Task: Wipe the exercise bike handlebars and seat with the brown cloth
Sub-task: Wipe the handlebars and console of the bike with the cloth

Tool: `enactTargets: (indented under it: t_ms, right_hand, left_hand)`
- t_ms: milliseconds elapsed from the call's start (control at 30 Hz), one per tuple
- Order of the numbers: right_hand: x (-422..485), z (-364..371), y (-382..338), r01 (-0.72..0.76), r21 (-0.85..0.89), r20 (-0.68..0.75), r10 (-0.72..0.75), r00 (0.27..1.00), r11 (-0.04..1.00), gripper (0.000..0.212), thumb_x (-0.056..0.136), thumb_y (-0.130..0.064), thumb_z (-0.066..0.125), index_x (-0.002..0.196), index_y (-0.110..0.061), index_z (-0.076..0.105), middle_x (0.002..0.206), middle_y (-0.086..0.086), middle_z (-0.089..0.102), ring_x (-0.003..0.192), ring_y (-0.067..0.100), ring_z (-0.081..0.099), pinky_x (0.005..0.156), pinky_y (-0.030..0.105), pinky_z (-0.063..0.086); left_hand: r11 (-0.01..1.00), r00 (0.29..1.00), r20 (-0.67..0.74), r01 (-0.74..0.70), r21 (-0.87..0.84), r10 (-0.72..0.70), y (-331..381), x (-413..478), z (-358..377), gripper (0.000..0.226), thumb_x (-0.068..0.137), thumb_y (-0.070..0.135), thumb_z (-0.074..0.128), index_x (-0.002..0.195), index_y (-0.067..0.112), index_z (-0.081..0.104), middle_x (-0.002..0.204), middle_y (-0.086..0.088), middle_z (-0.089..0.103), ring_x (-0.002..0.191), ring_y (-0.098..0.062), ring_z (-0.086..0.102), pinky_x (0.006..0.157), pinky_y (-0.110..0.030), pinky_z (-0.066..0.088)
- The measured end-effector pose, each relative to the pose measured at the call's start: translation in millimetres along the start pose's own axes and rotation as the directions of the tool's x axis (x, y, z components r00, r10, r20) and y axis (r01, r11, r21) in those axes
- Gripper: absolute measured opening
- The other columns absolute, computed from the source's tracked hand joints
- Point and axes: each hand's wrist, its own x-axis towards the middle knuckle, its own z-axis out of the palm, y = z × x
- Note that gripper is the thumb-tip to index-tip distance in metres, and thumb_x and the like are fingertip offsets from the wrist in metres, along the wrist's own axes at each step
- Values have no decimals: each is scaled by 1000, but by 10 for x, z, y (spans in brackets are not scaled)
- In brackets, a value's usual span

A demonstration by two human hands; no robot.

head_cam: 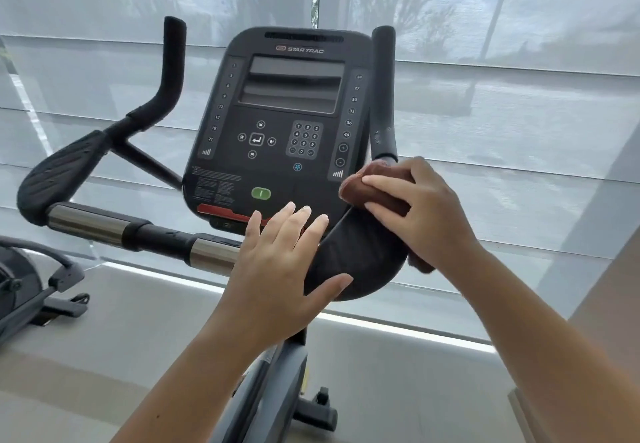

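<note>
The exercise bike's black handlebars (104,228) spread left and right below the console (287,124), with chrome sections on the left bar. My right hand (426,210) grips the folded brown cloth (360,184) against the right elbow pad (356,262), just under the right upright grip (383,96). A bit of the cloth also shows below my right wrist. My left hand (280,266) has straight fingers and lies against the inner end of that same pad, thumb underneath. The seat is out of view.
A second machine's base (31,286) stands on the floor at the left. Sheer blinds (519,96) cover the windows right behind the bike. The bike's frame and front foot (311,408) run down below my arms.
</note>
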Motion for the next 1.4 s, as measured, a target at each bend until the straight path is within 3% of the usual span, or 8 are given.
enactTargets:
  t_ms: [133,433,700,933,1067,1200,1300,1400]
  right_hand:
    - [-393,10,-30,55,122,-75,-46,996,991,32,75,-29,66,108,-26,67,100,4,54,90,15,53,80,22,44]
    - [192,82,356,-128,165,-71,141,987,978,33,80,-26,68,113,-29,64,107,2,53,101,11,53,88,20,39]
    - [109,-149,759,108,329,-63,-93,994,938,36,75,-23,71,110,-26,65,102,0,53,93,5,52,84,8,40]
    - [1120,-52,1197,250,207,-140,-225,964,946,36,79,-22,70,114,-17,64,108,13,53,97,27,55,85,35,47]
    - [1591,168,1268,341,96,-85,-334,939,935,34,82,-26,66,114,-15,64,116,17,51,101,35,51,83,43,48]
    - [1383,394,1290,354,194,-64,-348,935,915,27,81,-26,67,106,-15,67,112,14,52,95,32,53,82,32,44]
    - [1144,380,1331,324,391,-16,-345,938,862,28,78,-32,67,104,-23,68,104,0,48,90,15,53,79,9,37]
    - [1112,301,1323,458,356,30,-500,865,814,28,77,-35,65,103,-25,68,103,2,51,89,16,54,81,21,45]
  left_hand:
    - [996,997,-28,-76,40,77,-19,226,-93,68,82,58,33,125,8,52,129,-15,53,126,-33,41,102,-57,23]
    - [998,998,-32,-50,32,51,253,527,-123,68,82,58,28,130,12,47,136,-13,48,130,-31,36,105,-54,20]
    - [995,998,-38,46,91,-43,579,756,7,72,81,61,19,136,17,37,143,-10,39,135,-27,26,108,-50,16]
    - [966,978,-67,207,157,-198,913,1014,210,63,89,51,37,141,18,27,149,-9,26,138,-26,17,111,-48,9]
    - [926,954,-93,299,230,-285,1053,1111,390,58,85,41,54,132,9,44,138,-18,43,129,-36,37,102,-58,25]
    - [878,930,-132,368,307,-344,1081,1077,525,52,87,43,49,125,7,53,128,-18,55,119,-35,50,93,-59,37]
    - [884,931,-139,364,294,-337,1066,1073,564,50,83,36,60,123,7,54,126,-16,57,116,-34,52,92,-59,39]
    - [898,942,-127,336,284,-312,1066,1072,578,49,79,27,65,122,7,54,124,-15,58,114,-33,54,92,-57,43]
